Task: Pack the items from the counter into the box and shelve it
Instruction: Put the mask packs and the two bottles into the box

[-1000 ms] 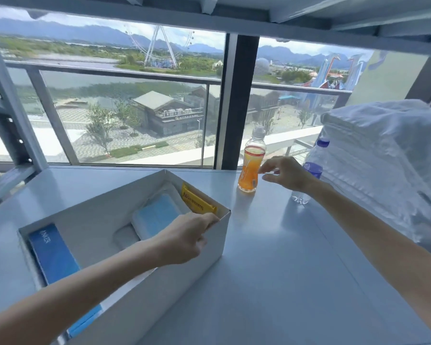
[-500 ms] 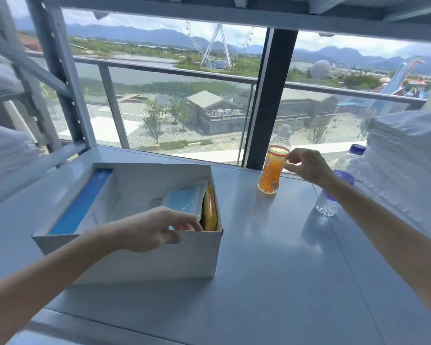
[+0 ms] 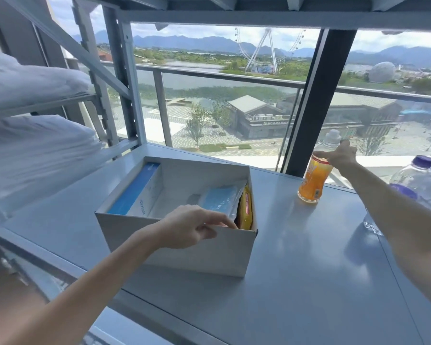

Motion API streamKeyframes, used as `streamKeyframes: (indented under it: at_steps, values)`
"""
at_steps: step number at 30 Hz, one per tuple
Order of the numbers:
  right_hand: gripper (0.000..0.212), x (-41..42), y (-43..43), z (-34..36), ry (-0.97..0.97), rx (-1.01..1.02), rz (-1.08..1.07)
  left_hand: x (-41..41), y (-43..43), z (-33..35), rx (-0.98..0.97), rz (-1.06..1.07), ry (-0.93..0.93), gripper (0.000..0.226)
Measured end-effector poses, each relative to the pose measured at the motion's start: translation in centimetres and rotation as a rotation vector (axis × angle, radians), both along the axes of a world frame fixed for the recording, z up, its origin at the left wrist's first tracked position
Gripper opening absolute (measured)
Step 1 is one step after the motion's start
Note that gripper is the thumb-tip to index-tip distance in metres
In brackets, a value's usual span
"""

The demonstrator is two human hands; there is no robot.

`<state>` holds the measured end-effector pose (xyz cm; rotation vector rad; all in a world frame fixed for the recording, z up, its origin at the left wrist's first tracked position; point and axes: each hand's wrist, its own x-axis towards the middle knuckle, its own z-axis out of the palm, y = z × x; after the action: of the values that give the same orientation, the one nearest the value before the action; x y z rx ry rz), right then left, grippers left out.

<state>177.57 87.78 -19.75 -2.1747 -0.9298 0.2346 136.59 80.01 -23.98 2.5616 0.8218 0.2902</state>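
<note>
Nearest, the left hand point(image 3: 192, 226) curls its fingers over the near rim of the box point(image 3: 184, 255) on the counter point(image 3: 309, 270), and it should hold the box steady. Farther right, the right hand point(image 3: 342, 155) is at the neck of the orange bottle point(image 3: 311, 183) and needs a full grip before lifting. Its fingertips are hidden, so I cannot tell if they close.

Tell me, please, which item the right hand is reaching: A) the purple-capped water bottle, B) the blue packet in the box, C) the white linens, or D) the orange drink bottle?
D: the right hand is at the neck of the orange drink bottle, while the left hand holds the box by its near rim.
</note>
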Motion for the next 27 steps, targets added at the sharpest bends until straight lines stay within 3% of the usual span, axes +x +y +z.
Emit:
streamKeyframes:
  at_steps: [3,7,11,14,18,21,23,26,27]
  values:
    - [0.082,0.5,0.3,0.2,0.091,-0.005,-0.062,0.1,-0.5,-0.3,0.131,0.014,-0.034,0.030]
    - [0.078,0.2,0.2,-0.5,0.233,0.117,0.036,0.1,-0.8,-0.6,0.292,-0.031,-0.046,0.025]
    - [0.069,-1.4,-0.7,-0.9,0.021,0.136,0.067,-1.6,-0.6,-0.8,0.348,-0.083,-0.101,0.029]
    - [0.062,-2.4,-1.6,1.0,0.022,0.294,0.066,-5.4,0.7,-1.2,0.389,-0.047,-0.122,0.034]
    - [0.051,-6.3,-3.0,6.9,0.158,0.580,0.303,-9.6,2.9,-1.1,0.583,0.025,-0.098,0.054]
    - [0.060,-11.2,-3.6,10.3,0.235,0.600,0.482,-11.0,4.2,-0.4,0.704,0.119,-0.087,0.058]
    - [0.054,-14.9,-3.2,11.3,0.252,0.553,0.583,-11.3,4.8,0.2,0.732,0.254,-0.108,0.049]
    - [0.029,-20.3,-1.5,10.6,0.260,0.447,0.688,-11.6,5.9,0.3,0.662,0.388,-0.212,0.006]
    - [0.027,-22.0,-0.9,9.9,0.274,0.407,0.717,-11.7,6.6,0.2,0.598,0.413,-0.239,0.013]
